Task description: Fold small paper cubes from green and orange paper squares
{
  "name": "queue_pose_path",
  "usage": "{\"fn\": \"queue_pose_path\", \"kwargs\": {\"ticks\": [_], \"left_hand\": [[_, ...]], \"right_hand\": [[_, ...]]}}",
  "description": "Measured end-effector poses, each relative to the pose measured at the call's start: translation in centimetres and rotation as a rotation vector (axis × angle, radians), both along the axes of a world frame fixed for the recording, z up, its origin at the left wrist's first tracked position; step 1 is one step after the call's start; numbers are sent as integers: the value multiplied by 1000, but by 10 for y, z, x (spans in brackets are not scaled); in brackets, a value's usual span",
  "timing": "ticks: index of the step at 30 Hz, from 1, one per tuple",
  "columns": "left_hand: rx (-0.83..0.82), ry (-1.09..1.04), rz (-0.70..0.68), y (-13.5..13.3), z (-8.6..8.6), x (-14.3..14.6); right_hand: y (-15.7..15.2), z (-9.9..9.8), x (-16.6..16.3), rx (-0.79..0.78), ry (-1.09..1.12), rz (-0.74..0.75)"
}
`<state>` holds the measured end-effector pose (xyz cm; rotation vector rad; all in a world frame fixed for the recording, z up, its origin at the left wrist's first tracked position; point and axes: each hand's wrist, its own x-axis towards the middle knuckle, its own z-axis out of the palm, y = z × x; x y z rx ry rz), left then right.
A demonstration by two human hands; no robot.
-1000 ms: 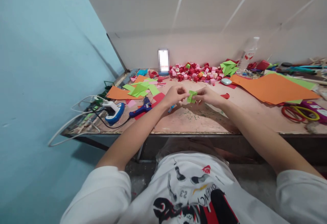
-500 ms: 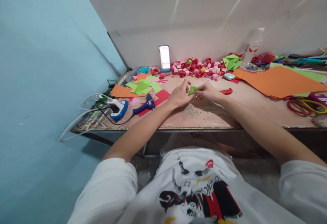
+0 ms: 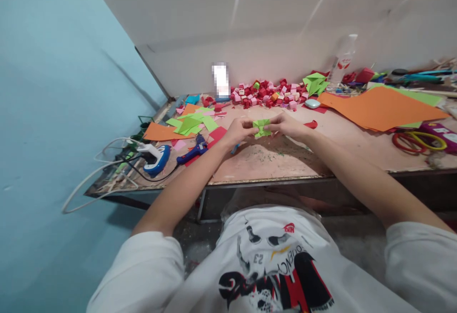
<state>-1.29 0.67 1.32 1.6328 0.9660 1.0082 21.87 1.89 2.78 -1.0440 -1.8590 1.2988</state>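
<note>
- Pinching one green paper piece from either side, left hand and right hand hold it above the bench;
- one glue gun, one phone, one bottle; cubes too crowded to count;
- "NIKE" and "23" readable on the shirt;
- open room between paper and front edge.

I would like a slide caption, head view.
Left hand and right hand hold green paper before red and pink blocks.

Table: heaped small cubes, bottle, orange sheets.
</note>
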Motion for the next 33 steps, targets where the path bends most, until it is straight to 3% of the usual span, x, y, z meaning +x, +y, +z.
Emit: {"fn": "queue_pose_path", "kwargs": {"ticks": [10,21,33], "left_hand": [[16,-77,65,3,-4,0],[192,107,56,5,-4,-1],[143,93,95,5,-4,0]], "right_hand": [[-3,2,0,5,62,-4],[4,-15,-10,72,67,-69],[4,-12,-7,96,7,-60]]}}
